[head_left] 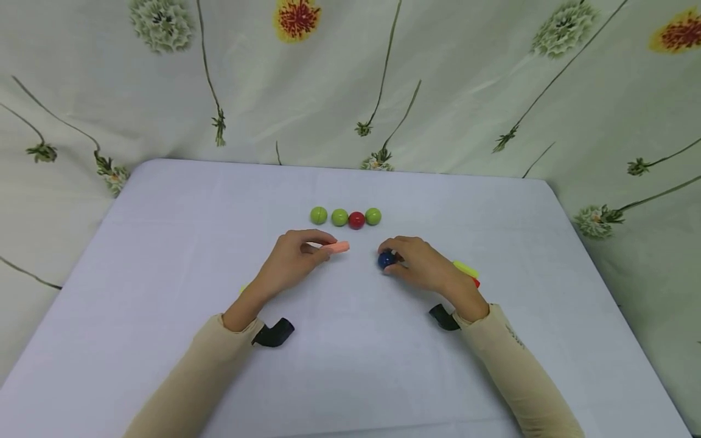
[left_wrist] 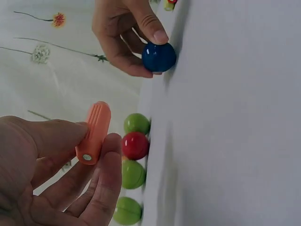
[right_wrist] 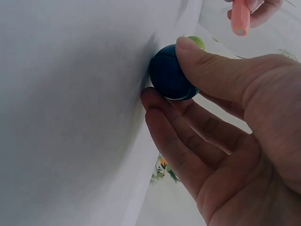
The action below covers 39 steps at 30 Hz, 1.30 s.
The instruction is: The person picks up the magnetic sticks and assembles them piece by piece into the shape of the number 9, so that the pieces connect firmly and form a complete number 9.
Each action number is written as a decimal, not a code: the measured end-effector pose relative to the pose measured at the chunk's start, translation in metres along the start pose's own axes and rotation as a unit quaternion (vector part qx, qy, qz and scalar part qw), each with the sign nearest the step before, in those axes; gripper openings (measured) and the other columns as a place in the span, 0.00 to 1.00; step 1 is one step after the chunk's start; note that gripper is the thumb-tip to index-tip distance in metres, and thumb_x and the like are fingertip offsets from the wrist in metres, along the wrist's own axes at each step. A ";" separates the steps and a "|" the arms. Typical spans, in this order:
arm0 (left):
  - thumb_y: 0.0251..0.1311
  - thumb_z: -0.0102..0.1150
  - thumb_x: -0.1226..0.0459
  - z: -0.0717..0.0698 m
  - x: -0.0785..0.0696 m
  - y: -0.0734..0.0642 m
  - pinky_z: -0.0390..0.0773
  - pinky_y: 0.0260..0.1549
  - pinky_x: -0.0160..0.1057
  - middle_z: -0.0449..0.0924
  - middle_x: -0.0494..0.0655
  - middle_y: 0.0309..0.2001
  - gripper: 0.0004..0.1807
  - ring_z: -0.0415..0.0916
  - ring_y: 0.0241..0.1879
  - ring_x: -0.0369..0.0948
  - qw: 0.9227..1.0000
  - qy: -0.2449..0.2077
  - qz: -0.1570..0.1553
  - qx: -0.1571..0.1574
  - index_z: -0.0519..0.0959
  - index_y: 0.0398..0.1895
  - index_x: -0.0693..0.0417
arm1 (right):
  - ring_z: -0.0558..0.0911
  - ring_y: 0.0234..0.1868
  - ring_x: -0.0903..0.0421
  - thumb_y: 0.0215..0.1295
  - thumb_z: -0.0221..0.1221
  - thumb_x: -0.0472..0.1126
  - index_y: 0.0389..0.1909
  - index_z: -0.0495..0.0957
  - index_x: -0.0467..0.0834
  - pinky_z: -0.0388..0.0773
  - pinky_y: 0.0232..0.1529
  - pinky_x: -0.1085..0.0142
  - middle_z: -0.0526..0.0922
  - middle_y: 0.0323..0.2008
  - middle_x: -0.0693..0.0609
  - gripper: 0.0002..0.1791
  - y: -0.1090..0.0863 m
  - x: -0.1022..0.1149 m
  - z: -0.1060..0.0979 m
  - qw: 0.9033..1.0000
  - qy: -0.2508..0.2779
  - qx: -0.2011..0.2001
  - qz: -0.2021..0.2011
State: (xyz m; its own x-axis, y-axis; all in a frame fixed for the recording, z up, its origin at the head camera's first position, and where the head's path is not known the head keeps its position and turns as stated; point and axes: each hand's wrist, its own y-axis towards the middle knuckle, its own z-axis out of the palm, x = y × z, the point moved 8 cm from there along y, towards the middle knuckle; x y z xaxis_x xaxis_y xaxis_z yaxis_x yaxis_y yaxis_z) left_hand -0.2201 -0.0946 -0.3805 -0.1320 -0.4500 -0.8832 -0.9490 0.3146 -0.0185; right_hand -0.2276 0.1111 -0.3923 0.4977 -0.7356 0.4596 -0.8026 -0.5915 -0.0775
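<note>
My left hand [head_left: 298, 255] pinches an orange magnetic stick [left_wrist: 95, 132] between thumb and fingers. The stick has a ribbed side and a small round silvery spot on its end, and it is held up over the table. To the right, my right hand [head_left: 418, 263] grips a glossy blue ball [right_wrist: 170, 73], thumb on one side and fingertips on the other, close over the white tabletop. Beyond both hands lies a row of balls: a green ball [head_left: 319, 215], another green ball [head_left: 339, 218], a red ball [head_left: 356, 220] and a third green ball [head_left: 373, 216].
Beside the right wrist lie a yellow stick [head_left: 465, 269] and a red piece [head_left: 476, 282], partly hidden by the arm. A bit of yellow [head_left: 243, 289] peeks out behind the left wrist. Black curved pieces [head_left: 276, 333] show at both cuffs. A flowered cloth [head_left: 306, 91] hangs behind the table.
</note>
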 end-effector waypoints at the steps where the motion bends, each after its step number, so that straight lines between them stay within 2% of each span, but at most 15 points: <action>1: 0.66 0.63 0.63 0.005 -0.001 0.003 0.81 0.47 0.47 0.83 0.50 0.56 0.13 0.86 0.46 0.47 1.000 -0.001 0.001 0.002 0.84 0.53 0.52 | 0.81 0.46 0.54 0.66 0.66 0.39 0.56 0.78 0.42 0.78 0.53 0.58 0.83 0.49 0.50 0.19 0.000 0.000 0.000 1.000 0.000 0.001 0.001; 7: 0.65 0.63 0.65 0.031 -0.005 0.017 0.82 0.47 0.45 0.84 0.49 0.53 0.12 0.86 0.44 0.44 1.000 -0.004 0.018 0.008 0.85 0.50 0.53 | 0.81 0.47 0.54 0.66 0.65 0.38 0.57 0.78 0.41 0.78 0.54 0.57 0.83 0.50 0.49 0.19 0.000 -0.001 0.000 1.000 0.004 0.001 -0.007; 14: 0.65 0.64 0.66 0.049 -0.005 0.024 0.82 0.43 0.41 0.86 0.50 0.50 0.10 0.85 0.41 0.43 1.000 0.001 0.019 0.000 0.85 0.48 0.56 | 0.81 0.47 0.53 0.66 0.65 0.37 0.56 0.77 0.40 0.79 0.53 0.57 0.82 0.49 0.48 0.19 0.000 -0.001 -0.001 1.000 0.008 -0.005 -0.018; 32: 0.63 0.64 0.71 0.061 -0.001 0.022 0.80 0.38 0.36 0.86 0.53 0.48 0.11 0.83 0.39 0.42 1.000 0.008 0.006 0.006 0.84 0.48 0.59 | 0.81 0.48 0.52 0.66 0.65 0.38 0.56 0.77 0.40 0.78 0.54 0.55 0.82 0.49 0.48 0.19 -0.001 -0.001 0.000 1.000 0.007 -0.001 -0.015; 39: 0.64 0.63 0.70 0.062 -0.003 0.020 0.83 0.41 0.40 0.86 0.56 0.48 0.11 0.84 0.41 0.44 1.000 0.014 0.019 0.014 0.83 0.49 0.61 | 0.80 0.48 0.52 0.66 0.65 0.38 0.55 0.77 0.41 0.78 0.54 0.55 0.82 0.49 0.49 0.18 0.001 -0.001 0.001 1.000 0.005 -0.003 -0.019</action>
State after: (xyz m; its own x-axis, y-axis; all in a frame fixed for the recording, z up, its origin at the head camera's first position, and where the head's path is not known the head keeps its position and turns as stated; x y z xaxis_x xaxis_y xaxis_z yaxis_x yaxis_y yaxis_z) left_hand -0.2211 -0.0349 -0.4072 -0.1762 -0.4604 -0.8700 -0.9347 0.3555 0.0012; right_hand -0.2286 0.1114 -0.3940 0.5246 -0.7096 0.4703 -0.7853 -0.6167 -0.0544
